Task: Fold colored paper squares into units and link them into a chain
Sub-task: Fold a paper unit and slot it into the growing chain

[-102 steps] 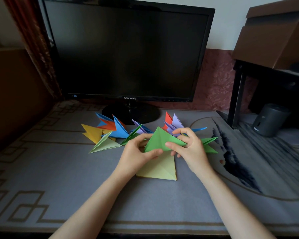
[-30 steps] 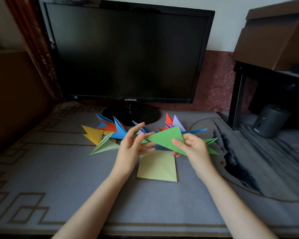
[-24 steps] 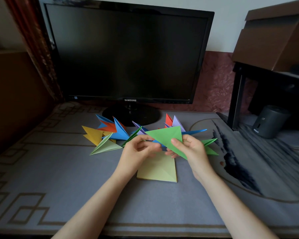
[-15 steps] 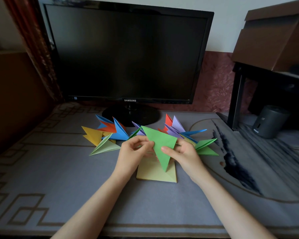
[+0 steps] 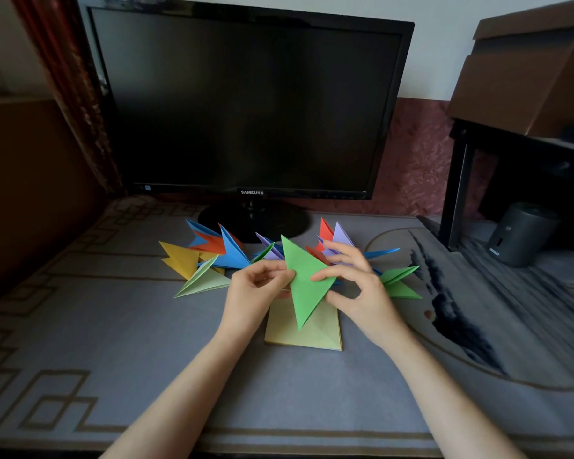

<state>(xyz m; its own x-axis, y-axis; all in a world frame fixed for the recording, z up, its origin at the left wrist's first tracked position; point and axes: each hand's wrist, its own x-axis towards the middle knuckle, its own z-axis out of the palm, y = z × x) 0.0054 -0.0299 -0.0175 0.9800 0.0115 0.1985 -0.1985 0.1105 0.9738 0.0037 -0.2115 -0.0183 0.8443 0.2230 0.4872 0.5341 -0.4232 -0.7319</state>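
Note:
A bright green folded paper triangle (image 5: pixel 304 281) is held above the table, one point down. My left hand (image 5: pixel 256 286) pinches its left edge with curled fingers. My right hand (image 5: pixel 355 286) pinches its right corner between thumb and forefinger, the other fingers spread. Under it lies a stack of pale yellow-green paper squares (image 5: pixel 307 329). Behind the hands runs a linked chain of folded units (image 5: pixel 226 250) in yellow, blue, red, purple and green, spread left to right.
A black monitor (image 5: pixel 246 101) on a round stand fills the back of the grey patterned table mat (image 5: pixel 130 342). A dark shelf frame (image 5: pixel 458 187), a cardboard box (image 5: pixel 527 67) and a small grey cylinder (image 5: pixel 519 235) are at the right.
The green triangle has been turned from lying sideways to pointing downward. Both hands shifted their pinch along its edges and came slightly lower over the paper stack.

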